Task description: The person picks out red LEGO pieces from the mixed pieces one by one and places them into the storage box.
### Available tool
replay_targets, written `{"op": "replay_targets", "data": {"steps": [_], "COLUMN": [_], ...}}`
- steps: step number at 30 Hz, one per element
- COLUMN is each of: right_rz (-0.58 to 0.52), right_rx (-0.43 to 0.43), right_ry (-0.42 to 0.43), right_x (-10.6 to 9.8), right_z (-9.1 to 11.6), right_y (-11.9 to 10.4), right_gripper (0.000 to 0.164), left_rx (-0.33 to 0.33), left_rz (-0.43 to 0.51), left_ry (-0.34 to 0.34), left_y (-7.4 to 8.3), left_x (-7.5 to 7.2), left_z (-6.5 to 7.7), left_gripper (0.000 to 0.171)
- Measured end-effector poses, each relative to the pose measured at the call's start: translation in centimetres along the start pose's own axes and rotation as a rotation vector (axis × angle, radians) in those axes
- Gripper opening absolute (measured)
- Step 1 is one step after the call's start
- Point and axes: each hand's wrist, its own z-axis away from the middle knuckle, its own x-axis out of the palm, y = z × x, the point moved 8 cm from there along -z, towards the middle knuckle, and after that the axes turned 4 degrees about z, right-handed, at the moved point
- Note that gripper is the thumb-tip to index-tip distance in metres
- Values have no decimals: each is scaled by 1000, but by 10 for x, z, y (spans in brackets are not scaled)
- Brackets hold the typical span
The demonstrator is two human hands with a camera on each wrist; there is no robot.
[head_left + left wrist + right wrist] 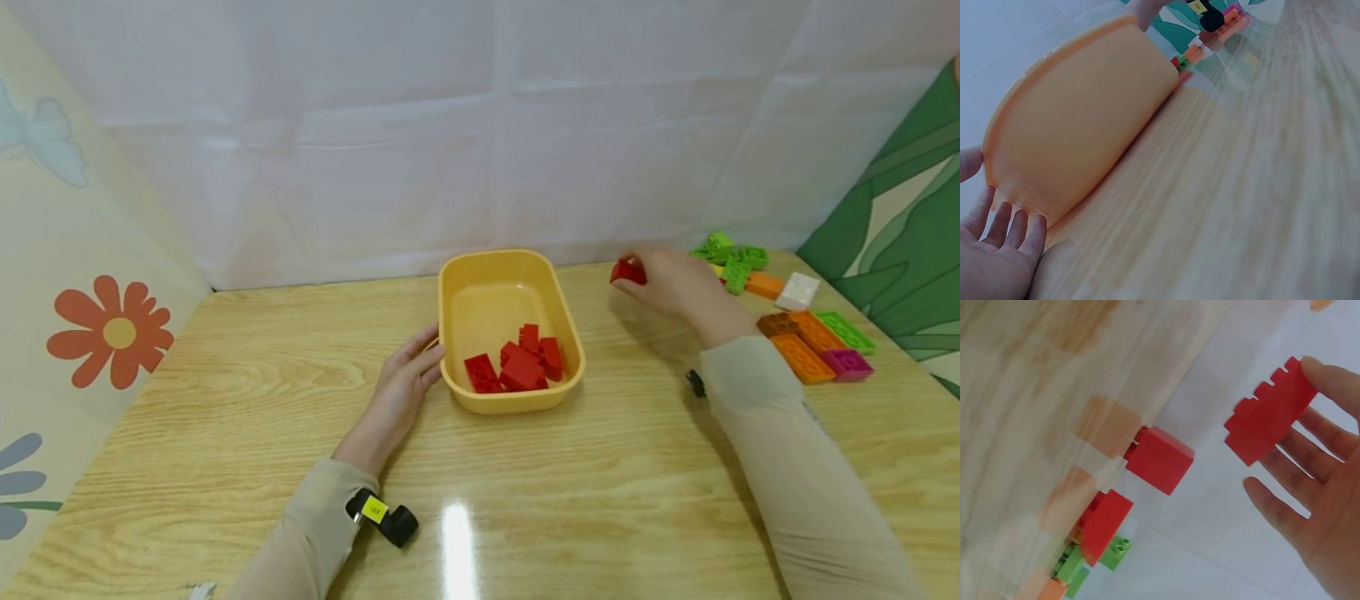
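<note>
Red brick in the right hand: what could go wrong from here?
The brick could twist or slip: the right hand pinches it near one end, leaving the rest jutting free. The tub might slide if bumped, since the left hand seems only to rest against its side. Dropped in carelessly, the brick might bounce off the red pile at the tub's near end.
</note>
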Motion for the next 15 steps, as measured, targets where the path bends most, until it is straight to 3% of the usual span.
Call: {"op": "replay_targets", "data": {"steps": [9,15], "right_rz": [44,26], "right_rx": [-113,-127], "right_ry": [143,169], "right_x": [-12,-16], "right_z": [0,1], "right_y": [-30,-39], "right_gripper": [36,38], "left_rx": [-6,-2], "left_rz": [-14,-12], "left_ry": [1,3], "left_y": [0,0], "left_x": [-1,-1], "left_z": [2,2], "left_gripper": [52,52]}}
